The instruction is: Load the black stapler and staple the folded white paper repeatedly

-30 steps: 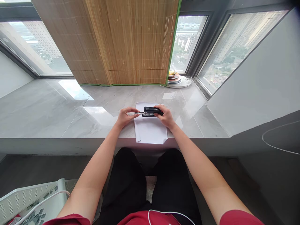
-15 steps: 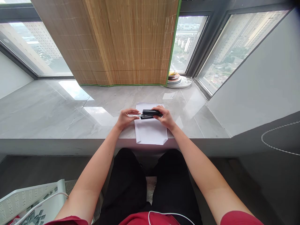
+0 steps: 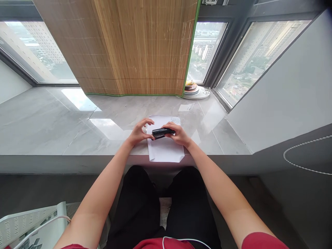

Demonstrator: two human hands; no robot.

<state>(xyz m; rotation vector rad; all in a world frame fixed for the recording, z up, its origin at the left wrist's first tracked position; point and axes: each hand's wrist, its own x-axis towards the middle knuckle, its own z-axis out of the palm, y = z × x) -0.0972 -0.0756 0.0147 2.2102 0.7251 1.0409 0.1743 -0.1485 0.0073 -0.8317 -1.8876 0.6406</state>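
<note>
The stapler (image 3: 162, 132) has closed; left hand (image 3: 138, 133) released, right hand (image 3: 178, 135) keeps its grip.

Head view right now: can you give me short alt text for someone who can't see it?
A seated person's right hand grips a black stapler above a white paper sheet on a grey marble sill, the left hand open at its front end. A bamboo blind hangs behind.

One stapler (image 3: 162, 132), one paper stack (image 3: 166, 149), two hands, one pile of plates (image 3: 192, 90), one bamboo blind (image 3: 135, 48).
</note>
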